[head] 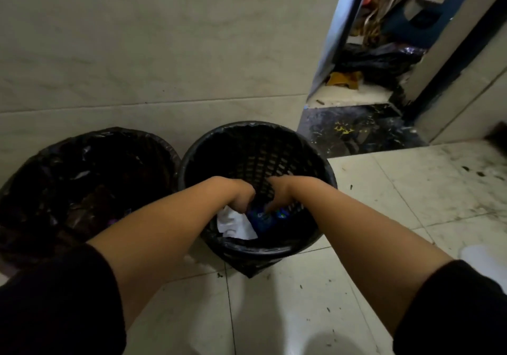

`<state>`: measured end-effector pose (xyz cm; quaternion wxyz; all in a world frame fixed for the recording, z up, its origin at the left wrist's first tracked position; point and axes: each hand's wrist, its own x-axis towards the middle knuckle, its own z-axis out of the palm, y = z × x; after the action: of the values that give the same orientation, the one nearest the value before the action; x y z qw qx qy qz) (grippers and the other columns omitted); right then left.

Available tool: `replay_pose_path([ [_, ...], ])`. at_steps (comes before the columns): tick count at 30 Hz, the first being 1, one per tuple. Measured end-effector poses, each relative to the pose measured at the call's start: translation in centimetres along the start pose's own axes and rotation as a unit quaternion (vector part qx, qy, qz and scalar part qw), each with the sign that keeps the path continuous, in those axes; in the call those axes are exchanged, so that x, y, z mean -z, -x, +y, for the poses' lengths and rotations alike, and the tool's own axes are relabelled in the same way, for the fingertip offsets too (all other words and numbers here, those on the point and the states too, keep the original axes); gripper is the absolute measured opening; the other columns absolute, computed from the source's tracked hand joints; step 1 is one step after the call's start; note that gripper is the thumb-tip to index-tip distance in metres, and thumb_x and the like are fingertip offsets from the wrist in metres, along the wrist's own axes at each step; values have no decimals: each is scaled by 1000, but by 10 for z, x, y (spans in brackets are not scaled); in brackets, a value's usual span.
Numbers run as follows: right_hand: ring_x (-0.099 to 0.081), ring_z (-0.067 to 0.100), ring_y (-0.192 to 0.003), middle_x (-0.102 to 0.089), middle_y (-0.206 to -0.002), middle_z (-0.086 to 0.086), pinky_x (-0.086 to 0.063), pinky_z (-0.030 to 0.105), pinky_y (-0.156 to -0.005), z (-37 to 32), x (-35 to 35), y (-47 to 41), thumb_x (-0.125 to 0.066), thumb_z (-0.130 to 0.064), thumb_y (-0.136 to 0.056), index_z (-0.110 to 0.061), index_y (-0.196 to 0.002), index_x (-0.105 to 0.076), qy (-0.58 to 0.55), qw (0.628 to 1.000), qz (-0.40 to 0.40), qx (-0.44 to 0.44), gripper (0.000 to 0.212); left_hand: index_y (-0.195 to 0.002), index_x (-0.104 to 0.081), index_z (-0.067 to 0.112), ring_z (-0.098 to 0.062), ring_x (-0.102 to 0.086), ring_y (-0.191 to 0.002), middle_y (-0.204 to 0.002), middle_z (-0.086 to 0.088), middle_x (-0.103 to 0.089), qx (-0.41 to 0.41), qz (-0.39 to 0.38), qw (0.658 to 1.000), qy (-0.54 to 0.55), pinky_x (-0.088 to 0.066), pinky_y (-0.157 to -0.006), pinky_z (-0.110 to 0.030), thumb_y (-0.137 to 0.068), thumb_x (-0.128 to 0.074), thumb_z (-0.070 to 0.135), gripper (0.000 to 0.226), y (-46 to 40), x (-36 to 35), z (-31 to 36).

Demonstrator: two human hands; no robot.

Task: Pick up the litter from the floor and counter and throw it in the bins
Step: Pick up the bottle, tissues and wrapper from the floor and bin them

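Two black bins stand against the tiled wall. Both my hands reach down inside the right bin (326,170), a mesh basket with a black liner. My left hand (236,192) has its fingers curled over a crumpled white paper (234,224). My right hand (282,192) has its fingers down on a blue shiny wrapper (263,218); the fingertips are hidden in the dark, so the grip is unclear. The left bin (35,162) is lined with a black bag and holds dark litter.
White floor tiles (411,190) with small dark specks run to the right. A doorway at the upper right opens on a dark threshold (356,132) and a cluttered room with black bags (384,61). A white scrap (482,261) lies at the right.
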<state>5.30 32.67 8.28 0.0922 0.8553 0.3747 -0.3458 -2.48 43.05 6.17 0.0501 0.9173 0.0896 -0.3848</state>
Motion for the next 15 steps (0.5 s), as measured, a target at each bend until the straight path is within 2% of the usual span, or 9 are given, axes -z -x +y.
replay_pose_path([
  [2, -52, 34, -126, -52, -140, 17, -43, 37, -103, 18, 31, 21, -62, -33, -88, -10, -139, -43, -33, 991, 125, 37, 59, -107, -56, 9, -29, -52, -80, -105, -15, -58, 0, 103, 994, 29, -43, -70, -38, -89, -51, 13, 19, 13, 27, 6],
  [5, -59, 33, -115, -61, -127, 15, -48, 38, -94, 72, 66, 62, -51, -29, -92, -14, -125, -56, -100, 957, 272, 16, 37, -114, -56, 13, -35, -58, -108, -120, -17, -58, -7, 284, 958, 35, -48, -84, -39, -87, -52, 18, 28, 29, 76, 43],
  [8, -60, 32, -98, -65, -115, 15, -50, 38, -83, 163, 64, 102, -44, -21, -91, -13, -104, -61, -95, 942, 319, -45, 23, -119, -54, 14, -37, -56, -112, -122, -17, -56, -43, 378, 923, 59, -48, -88, -43, -90, -48, 18, 30, 25, 113, 106],
  [9, -60, 32, -96, -66, -114, 15, -51, 38, -83, 199, 56, 116, -43, -20, -92, -13, -101, -61, -86, 941, 321, -73, 21, -121, -52, 15, -36, -55, -112, -121, -16, -56, -61, 388, 918, 62, -48, -88, -44, -91, -47, 19, 31, 20, 122, 134],
  [11, -60, 33, -104, -65, -118, 15, -52, 40, -89, 273, 29, 144, -42, -18, -93, -10, -110, -62, -95, 936, 309, -140, 27, -126, -49, 18, -33, -54, -112, -123, -12, -54, -95, 377, 919, 58, -49, -88, -45, -92, -45, 21, 34, 4, 130, 194],
  [15, -59, 35, -112, -62, -124, 19, -51, 42, -93, 410, -59, 196, -42, -11, -93, -3, -120, -60, -169, 911, 257, -276, 34, -134, -42, 20, -30, -49, -121, -134, -9, -48, -170, 305, 937, 29, -46, -94, -42, -94, -46, 23, 40, -47, 104, 324],
])
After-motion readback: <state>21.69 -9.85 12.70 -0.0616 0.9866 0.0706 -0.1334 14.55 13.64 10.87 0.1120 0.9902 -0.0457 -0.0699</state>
